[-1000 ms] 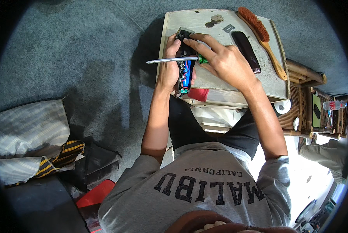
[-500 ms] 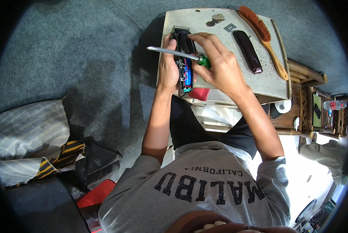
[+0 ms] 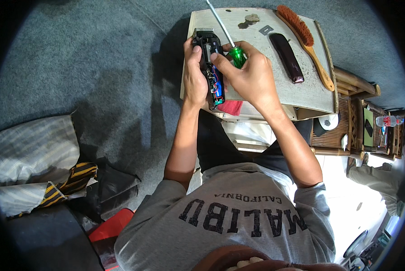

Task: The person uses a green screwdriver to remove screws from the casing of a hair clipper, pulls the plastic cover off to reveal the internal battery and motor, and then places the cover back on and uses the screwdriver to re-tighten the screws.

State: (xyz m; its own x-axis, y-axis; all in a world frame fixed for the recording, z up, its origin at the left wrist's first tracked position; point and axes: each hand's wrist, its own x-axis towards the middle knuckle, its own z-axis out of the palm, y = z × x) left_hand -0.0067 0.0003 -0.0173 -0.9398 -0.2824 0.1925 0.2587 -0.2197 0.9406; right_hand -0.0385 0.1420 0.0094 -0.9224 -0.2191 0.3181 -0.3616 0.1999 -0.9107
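My left hand [image 3: 195, 79] is wrapped around an opened hair clipper [image 3: 209, 45], its black body upright over the table's left side. Inside the lower half, a blue battery [image 3: 218, 86], red wires and a small green circuit board show. My right hand [image 3: 254, 77] grips a screwdriver [image 3: 237, 56] by its green handle, with the shaft pointing up and away from the clipper. The right thumb touches the clipper's upper part. A dark glossy clipper cover [image 3: 287, 58] lies on the table to the right, apart from both hands.
On the small pale table [image 3: 252, 45] lie a wooden-handled brush [image 3: 302, 34], a small metal plate [image 3: 266, 30] and a little clump [image 3: 252, 19]. A red cloth [image 3: 231, 107] sits at its near edge. Bamboo furniture [image 3: 342, 122] stands right; grey striped fabric [image 3: 35, 144] lies left.
The screwdriver has swung from pointing left across the clipper to pointing up and away. My right thumb now rests on the clipper, and the clipper has shifted slightly left.
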